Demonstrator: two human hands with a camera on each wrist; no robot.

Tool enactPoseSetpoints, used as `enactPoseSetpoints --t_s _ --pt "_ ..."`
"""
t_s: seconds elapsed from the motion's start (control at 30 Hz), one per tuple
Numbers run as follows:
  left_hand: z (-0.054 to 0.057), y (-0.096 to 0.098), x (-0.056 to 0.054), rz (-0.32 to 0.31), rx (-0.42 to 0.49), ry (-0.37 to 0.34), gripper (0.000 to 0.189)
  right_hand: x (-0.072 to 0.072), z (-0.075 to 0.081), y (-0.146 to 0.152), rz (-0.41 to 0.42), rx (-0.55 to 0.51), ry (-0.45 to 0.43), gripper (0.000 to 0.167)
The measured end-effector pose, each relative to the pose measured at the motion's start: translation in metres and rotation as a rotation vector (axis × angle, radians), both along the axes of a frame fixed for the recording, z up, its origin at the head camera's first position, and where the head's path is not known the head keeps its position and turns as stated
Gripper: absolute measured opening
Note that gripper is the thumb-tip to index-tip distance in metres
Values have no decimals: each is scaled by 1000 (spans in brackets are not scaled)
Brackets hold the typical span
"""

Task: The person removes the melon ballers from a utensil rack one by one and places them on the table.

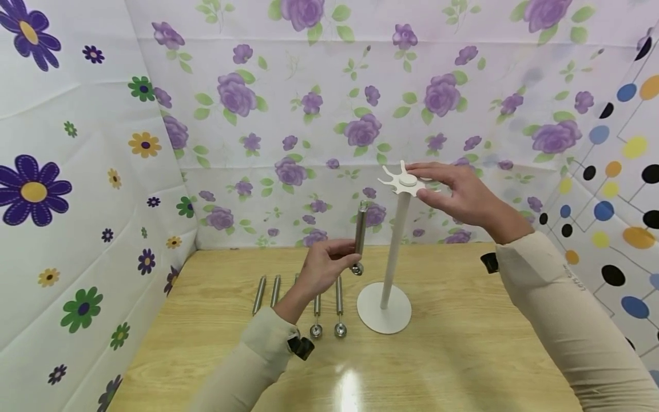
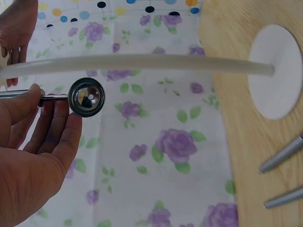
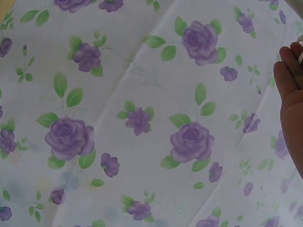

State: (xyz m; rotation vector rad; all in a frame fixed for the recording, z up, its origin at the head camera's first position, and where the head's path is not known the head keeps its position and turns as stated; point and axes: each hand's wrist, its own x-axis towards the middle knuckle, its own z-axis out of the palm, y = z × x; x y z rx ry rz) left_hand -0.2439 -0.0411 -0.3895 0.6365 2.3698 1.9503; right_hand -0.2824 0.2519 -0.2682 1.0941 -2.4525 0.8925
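My left hand (image 1: 323, 268) pinches a steel melon baller (image 1: 361, 229) near the neck, between thumb and fingers. It is held upright in the air, handle up and the small round scoop (image 2: 86, 97) down, just left of a white hook stand (image 1: 395, 243). The stand has a slim pole, a round base (image 1: 370, 317) and a hooked top (image 1: 407, 182). My right hand (image 1: 460, 191) grips the right side of that top, thumb on the near side and fingers on the far side. Only part of this hand (image 3: 293, 104) shows in the right wrist view.
Several more steel utensils lie in a row on the wooden table (image 1: 443, 355), left of the stand; two, including a melon baller (image 1: 340, 309), show round scoops, while my left arm hides parts of others. Flowered cloth (image 1: 319, 137) hangs behind, with patterned cloth on both sides.
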Motion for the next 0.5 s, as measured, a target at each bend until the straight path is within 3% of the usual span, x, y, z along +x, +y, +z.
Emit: enactPoseSetpoints --t_s 0.13,0.5 --pt "-18 -19 -4 33 -24 -28 30 3 3 1 -39 43 -17 47" --pt "-47 -62 0 138 -78 -86 31 12 3 4 -48 54 -1 46"
